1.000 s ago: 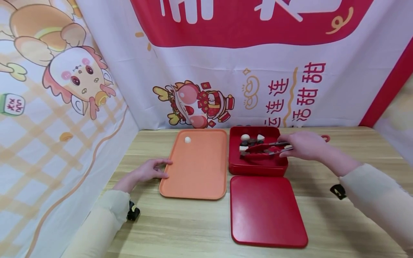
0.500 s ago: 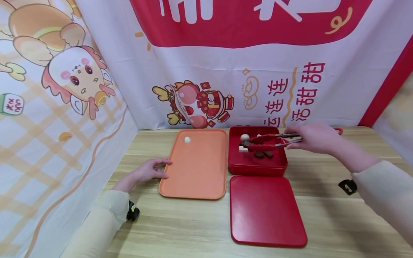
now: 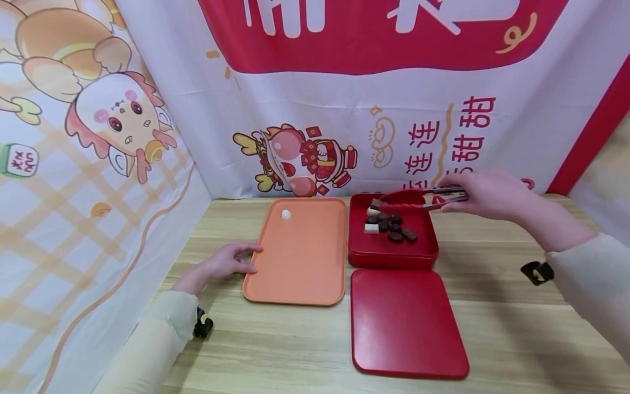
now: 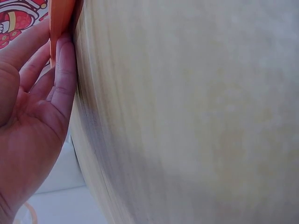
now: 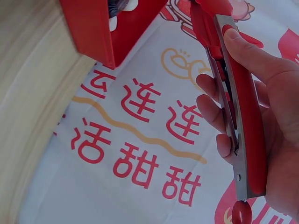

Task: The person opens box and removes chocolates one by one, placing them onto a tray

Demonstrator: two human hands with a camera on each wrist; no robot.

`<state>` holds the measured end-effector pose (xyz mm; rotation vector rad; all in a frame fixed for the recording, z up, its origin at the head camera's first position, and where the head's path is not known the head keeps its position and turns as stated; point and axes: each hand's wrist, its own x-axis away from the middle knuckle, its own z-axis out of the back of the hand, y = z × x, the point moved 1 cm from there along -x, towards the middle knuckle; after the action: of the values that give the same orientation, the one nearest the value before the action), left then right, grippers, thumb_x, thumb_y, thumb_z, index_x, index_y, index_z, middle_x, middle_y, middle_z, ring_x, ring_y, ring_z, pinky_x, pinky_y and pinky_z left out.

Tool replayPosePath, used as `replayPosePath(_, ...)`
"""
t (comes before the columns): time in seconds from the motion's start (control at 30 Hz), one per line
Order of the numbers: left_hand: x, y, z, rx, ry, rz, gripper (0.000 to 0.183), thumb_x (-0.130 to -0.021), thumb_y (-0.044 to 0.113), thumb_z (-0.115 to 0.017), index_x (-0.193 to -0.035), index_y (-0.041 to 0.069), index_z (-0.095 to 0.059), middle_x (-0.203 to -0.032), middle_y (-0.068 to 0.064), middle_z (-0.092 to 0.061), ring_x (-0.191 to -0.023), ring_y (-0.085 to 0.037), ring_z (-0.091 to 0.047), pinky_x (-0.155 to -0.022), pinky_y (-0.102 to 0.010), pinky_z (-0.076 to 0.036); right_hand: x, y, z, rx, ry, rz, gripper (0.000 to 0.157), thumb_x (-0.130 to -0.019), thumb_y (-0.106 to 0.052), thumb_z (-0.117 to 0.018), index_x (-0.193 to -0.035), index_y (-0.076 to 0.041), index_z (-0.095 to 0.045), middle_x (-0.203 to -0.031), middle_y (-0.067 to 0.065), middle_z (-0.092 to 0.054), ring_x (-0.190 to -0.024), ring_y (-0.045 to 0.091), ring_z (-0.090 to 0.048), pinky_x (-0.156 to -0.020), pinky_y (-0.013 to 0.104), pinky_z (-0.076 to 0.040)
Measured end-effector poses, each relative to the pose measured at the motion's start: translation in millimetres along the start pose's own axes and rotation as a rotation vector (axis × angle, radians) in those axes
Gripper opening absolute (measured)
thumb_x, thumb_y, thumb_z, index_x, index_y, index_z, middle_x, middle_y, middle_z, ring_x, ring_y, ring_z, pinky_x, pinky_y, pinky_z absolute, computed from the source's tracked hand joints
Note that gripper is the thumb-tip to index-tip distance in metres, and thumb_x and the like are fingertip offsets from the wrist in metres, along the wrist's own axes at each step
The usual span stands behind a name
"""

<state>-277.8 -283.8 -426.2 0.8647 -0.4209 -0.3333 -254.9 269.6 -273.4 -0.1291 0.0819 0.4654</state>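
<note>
My right hand (image 3: 484, 194) grips a pair of red-tipped tongs (image 3: 433, 200) by their steel handles. At the tongs' tips a dark brown piece like a chocolate (image 3: 377, 203) shows above the far left part of a red box (image 3: 394, 260). Several dark and white pieces lie in the box, among them a white block (image 3: 371, 229). My left hand (image 3: 231, 260) holds the left rim of an orange tray (image 3: 300, 262); in the left wrist view its fingers (image 4: 65, 79) lie on both sides of the rim. One small white piece (image 3: 286, 214) sits near the tray's far left corner.
A flat red lid (image 3: 408, 323) lies on the wooden table (image 3: 295, 350) in front of the box. The box stands close beside the tray. A printed cloth (image 3: 305, 109) hangs behind the table, and another (image 3: 98, 219) hangs on the left.
The tongs rise out of the box and move back and right with the right hand, carrying a dark piece. More pieces in the box come into view. The left hand stays on the tray.
</note>
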Motion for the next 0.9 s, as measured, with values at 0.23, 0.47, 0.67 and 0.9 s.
replayPosePath(0.23, -1.0, -4.4, 0.6, -0.009, 0.004, 0.001, 0.060, -0.086, 0.013, -0.075, -0.139, 0.001, -0.050, -0.144, -0.027, -0.039, -0.082, -0.019, -0.062, -0.073, -0.031, -0.050, -8.0, -6.1, 2.6, 0.022, 0.016, 0.011, 0.057, -0.078, -0.047, -0.078, -0.122, -0.013, -0.065, -0.096, 0.004, -0.067, -0.078, 0.019, -0.060, -0.069, 0.043, -0.051)
replayPosePath(0.47, -2.9, -7.9, -0.1, -0.018, 0.010, 0.006, 0.060, -0.085, 0.015, -0.076, -0.138, 0.003, -0.052, -0.144, -0.024, -0.041, -0.079, -0.018, -0.059, -0.071, -0.030, -0.049, -17.4, -16.7, 1.2, 0.042, 0.036, 0.051, 0.052, -0.078, -0.039, -0.080, -0.120, -0.011, -0.066, -0.096, 0.006, -0.069, -0.077, 0.020, -0.061, -0.072, 0.044, -0.051)
replayPosePath(0.67, -3.0, -7.1, -0.3, -0.020, 0.010, -0.007, 0.060, -0.086, 0.015, -0.076, -0.139, 0.002, -0.051, -0.138, -0.024, -0.046, -0.072, -0.016, -0.052, -0.066, -0.029, -0.047, -26.8, -26.1, -0.8, 0.049, 0.037, 0.075, 0.052, -0.079, -0.038, -0.080, -0.121, -0.012, -0.066, -0.092, 0.005, -0.068, -0.072, 0.018, -0.059, -0.065, 0.039, -0.048)
replayPosePath(0.9, -4.3, -7.6, -0.3, -0.027, 0.019, 0.009, 0.058, -0.085, 0.015, -0.076, -0.138, 0.004, -0.053, -0.141, -0.021, -0.044, -0.072, -0.016, -0.051, -0.067, -0.029, -0.046, -41.5, -35.4, -6.9, 0.035, 0.033, 0.091, 0.050, -0.081, -0.038, -0.079, -0.120, -0.010, -0.066, -0.094, 0.006, -0.069, -0.074, 0.020, -0.061, -0.063, 0.039, -0.048)
